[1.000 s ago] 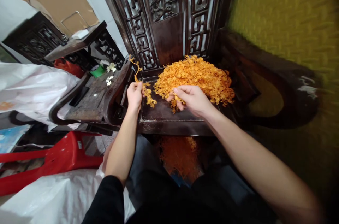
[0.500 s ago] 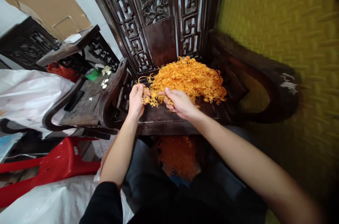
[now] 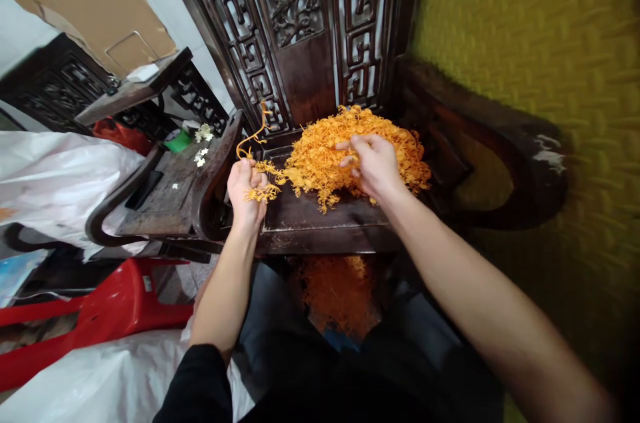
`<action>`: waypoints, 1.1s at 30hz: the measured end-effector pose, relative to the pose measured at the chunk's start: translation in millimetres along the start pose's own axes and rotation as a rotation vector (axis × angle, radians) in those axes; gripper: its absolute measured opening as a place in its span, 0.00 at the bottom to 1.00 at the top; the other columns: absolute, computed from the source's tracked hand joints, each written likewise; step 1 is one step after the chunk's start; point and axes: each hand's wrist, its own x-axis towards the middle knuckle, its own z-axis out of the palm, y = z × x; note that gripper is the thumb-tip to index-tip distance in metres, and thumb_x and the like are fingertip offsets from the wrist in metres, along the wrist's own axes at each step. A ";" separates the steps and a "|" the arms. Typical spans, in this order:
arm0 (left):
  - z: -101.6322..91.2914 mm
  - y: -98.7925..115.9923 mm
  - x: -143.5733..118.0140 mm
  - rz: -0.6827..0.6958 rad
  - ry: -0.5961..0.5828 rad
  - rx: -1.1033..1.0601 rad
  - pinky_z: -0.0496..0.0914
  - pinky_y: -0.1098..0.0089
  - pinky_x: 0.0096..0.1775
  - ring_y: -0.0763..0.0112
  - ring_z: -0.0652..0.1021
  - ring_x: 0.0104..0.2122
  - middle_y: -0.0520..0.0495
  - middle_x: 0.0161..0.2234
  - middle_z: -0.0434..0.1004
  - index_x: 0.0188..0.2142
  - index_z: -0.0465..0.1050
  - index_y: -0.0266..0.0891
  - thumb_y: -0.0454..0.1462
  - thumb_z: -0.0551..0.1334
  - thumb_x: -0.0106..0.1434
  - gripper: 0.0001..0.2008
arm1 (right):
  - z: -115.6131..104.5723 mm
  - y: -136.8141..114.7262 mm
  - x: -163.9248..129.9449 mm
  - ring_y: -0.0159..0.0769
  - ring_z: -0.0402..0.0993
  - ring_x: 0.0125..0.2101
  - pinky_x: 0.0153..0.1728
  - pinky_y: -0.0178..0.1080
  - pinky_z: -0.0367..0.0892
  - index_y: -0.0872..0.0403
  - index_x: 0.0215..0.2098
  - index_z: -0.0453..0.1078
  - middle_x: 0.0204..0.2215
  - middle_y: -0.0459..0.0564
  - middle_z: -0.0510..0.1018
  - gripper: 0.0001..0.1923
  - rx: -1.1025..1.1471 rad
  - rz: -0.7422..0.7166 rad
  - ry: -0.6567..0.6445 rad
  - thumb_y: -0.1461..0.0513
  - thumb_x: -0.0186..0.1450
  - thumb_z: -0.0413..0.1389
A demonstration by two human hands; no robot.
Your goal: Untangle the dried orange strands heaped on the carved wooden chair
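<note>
Notably, the left hand (image 3: 246, 193) was closed around a small cluster of orange, stringy, branching strands (image 3: 260, 173), thumb pressed against the curled fingers; one long strand curled upward past the armrest, and others ran across to the main pile. The right hand (image 3: 373, 166) lay palm-down on the large heap of orange tangled strands (image 3: 345, 149), its fingers bent into the top of the heap and gripping strands there. That heap sat on the dark carved wooden chair seat (image 3: 320, 223), toward the back, against the fretwork backrest (image 3: 300, 29). More orange material (image 3: 337, 293) lay below the seat's front edge, near the person's lap. Left of the chair stood a dark wooden side table (image 3: 160, 199) bearing small white flowers (image 3: 201, 156). A red plastic stool (image 3: 100, 306) and white plastic sheeting (image 3: 60, 173) lay farther left.
</note>
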 end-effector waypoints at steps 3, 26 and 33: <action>-3.1 -1.0 3.0 -0.107 -0.012 -0.006 0.49 0.78 0.18 0.84 0.54 0.14 0.61 0.16 0.51 0.30 0.66 0.37 0.42 0.65 0.67 0.14 | -3.3 -9.1 -17.9 0.28 0.68 0.20 0.17 0.32 0.53 0.54 0.45 0.69 0.33 0.49 0.79 0.10 -0.011 -0.039 -0.181 0.58 0.67 0.54; -11.2 -18.4 53.3 0.063 0.327 0.020 0.49 0.75 0.19 0.82 0.55 0.13 0.63 0.16 0.52 0.31 0.63 0.38 0.45 0.58 0.71 0.15 | 31.2 3.8 -74.7 0.34 0.77 0.36 0.42 0.38 0.69 0.56 0.47 0.74 0.43 0.53 0.81 0.13 -0.489 -0.604 -0.524 0.66 0.72 0.48; 12.7 -40.9 16.6 0.115 0.143 0.063 0.52 0.77 0.19 0.83 0.57 0.13 0.62 0.16 0.53 0.31 0.65 0.38 0.46 0.63 0.67 0.15 | 36.8 9.4 -61.8 0.39 0.74 0.36 0.42 0.42 0.69 0.54 0.52 0.74 0.36 0.51 0.78 0.19 -0.475 -0.547 -0.397 0.53 0.68 0.60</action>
